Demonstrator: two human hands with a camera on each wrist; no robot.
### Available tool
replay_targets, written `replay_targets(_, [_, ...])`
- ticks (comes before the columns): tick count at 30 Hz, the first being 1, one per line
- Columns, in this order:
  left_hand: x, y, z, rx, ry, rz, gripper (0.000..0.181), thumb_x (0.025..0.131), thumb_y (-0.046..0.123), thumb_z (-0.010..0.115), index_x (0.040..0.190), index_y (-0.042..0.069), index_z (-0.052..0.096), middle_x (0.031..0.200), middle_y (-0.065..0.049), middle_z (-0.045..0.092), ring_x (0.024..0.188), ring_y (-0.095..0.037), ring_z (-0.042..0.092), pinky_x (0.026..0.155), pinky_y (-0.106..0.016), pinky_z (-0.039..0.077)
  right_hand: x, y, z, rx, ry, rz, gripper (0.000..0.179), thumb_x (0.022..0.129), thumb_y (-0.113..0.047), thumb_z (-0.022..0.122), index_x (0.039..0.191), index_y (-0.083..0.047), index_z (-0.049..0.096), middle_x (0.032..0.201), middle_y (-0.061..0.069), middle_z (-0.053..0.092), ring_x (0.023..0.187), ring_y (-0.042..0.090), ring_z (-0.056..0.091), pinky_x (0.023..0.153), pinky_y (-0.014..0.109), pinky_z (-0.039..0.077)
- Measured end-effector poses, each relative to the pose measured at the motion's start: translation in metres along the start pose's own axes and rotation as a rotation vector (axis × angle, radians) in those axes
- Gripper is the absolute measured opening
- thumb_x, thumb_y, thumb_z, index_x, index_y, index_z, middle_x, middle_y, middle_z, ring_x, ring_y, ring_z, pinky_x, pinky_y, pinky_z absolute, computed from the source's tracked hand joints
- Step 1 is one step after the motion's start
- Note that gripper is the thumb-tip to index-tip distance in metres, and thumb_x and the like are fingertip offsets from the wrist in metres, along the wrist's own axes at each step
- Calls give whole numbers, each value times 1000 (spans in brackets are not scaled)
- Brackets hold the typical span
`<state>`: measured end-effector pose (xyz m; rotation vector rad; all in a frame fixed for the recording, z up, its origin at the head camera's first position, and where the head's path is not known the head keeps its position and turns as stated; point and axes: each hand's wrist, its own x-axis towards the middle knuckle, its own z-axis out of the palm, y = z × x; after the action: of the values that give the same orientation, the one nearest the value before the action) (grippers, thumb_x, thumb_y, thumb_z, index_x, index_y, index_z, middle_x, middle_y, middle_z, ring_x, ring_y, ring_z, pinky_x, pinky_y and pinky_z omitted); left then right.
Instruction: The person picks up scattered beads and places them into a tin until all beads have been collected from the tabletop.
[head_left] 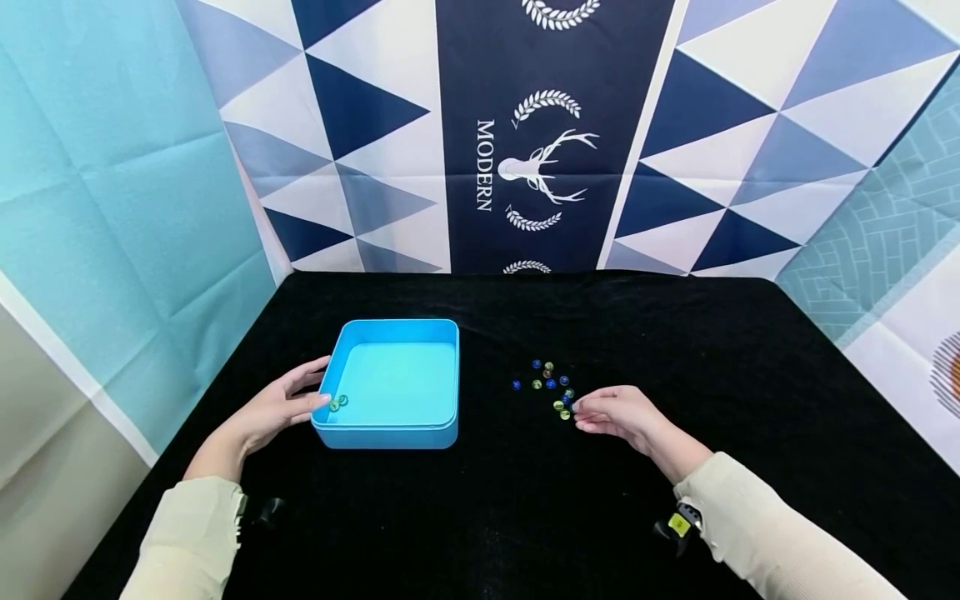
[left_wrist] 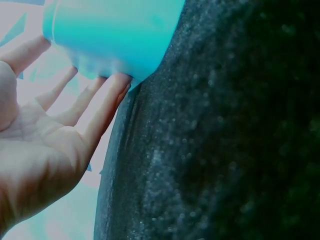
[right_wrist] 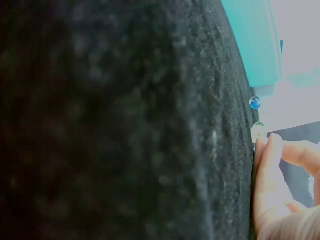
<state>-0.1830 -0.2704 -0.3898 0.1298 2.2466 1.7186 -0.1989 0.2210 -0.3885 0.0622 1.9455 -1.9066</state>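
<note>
A square blue box (head_left: 385, 437) with open top stands left of centre on the black cloth. Two greenish clear marbles (head_left: 334, 405) lie inside its near left corner. My left hand (head_left: 281, 408) is at the box's left side, its fairly straight fingers touching the outer wall and the thumb tip at the rim, as the left wrist view also shows. My right hand (head_left: 618, 414) is low at the near right edge of a loose group of blue and yellow-green marbles (head_left: 558, 406). Its fingertips come together beside a marble (right_wrist: 258, 131); whether they pinch one is hidden.
A black cloth (head_left: 510, 517) covers the table, its far edge against a patterned blue and white curtain (head_left: 375, 125). Several marbles lie scattered between the box and my right hand, with a blue one (head_left: 516, 385) nearest the box.
</note>
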Motion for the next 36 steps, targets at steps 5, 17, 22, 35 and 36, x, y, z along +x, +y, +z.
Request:
replay_targets(5, [0, 0, 0, -4, 1, 3, 73, 92, 21, 60, 150, 13, 17, 148, -23, 20, 130, -42, 29, 92, -38, 45, 3, 1, 0, 81, 18, -11, 10, 87, 5, 56, 94, 8, 62, 81, 9, 67, 73, 15, 66, 72, 25, 54])
replay_targets(17, [0, 1, 0, -1, 4, -5, 73, 92, 21, 60, 150, 13, 17, 148, -23, 19, 130, -42, 29, 93, -39, 45, 8, -4, 14, 185, 13, -115, 9, 88, 1, 59, 85, -4, 65, 85, 8, 67, 76, 14, 66, 75, 25, 53])
replay_targets(22, [-1, 1, 0, -1, 4, -8, 73, 92, 21, 60, 150, 13, 17, 148, -23, 19, 130, -42, 28, 93, -39, 45, 11, -6, 22, 213, 9, -134, 8, 88, 1, 59, 85, -3, 65, 85, 9, 67, 77, 15, 66, 75, 25, 53])
replay_targets(35, [-1, 3, 1, -1, 11, -13, 74, 91, 22, 61, 150, 13, 17, 148, -23, 19, 130, -42, 28, 93, -39, 45, 20, -12, 49, 272, 42, -148, 9, 87, 2, 60, 83, -4, 65, 83, 9, 68, 73, 14, 66, 73, 24, 53])
replay_targets(36, [-2, 3, 1, -1, 11, -13, 74, 91, 22, 61, 150, 13, 17, 148, -23, 19, 130, -42, 28, 93, -39, 45, 20, -13, 51, 274, 45, -149, 10, 87, 2, 61, 82, -5, 65, 82, 9, 68, 72, 14, 66, 72, 24, 53])
